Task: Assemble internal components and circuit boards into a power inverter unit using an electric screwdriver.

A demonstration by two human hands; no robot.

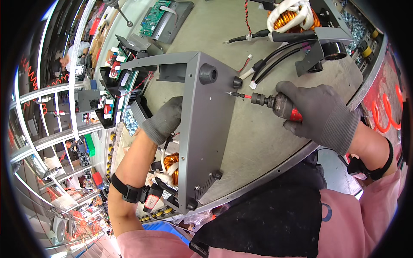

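Note:
A grey sheet-metal case (208, 124) stands on edge in front of me, with round black rubber feet on its facing panel. My right hand (320, 114), in a grey glove, is closed around a red and black power screwdriver (284, 106). Its bit reaches a small screw (231, 93) at the panel's upper part, near a rubber foot (237, 81). My left hand (165, 120), also gloved, reaches in behind the case's left edge. Its fingers look curled, but the panel hides their tips and whatever they hold.
Copper coils (297, 19) with black cables lie at the far right of the metal worktable (258, 150). A green circuit board (152, 19) lies at the back. More boards (116, 81) stand left of the case. A coiled red air hose (385, 114) hangs at right.

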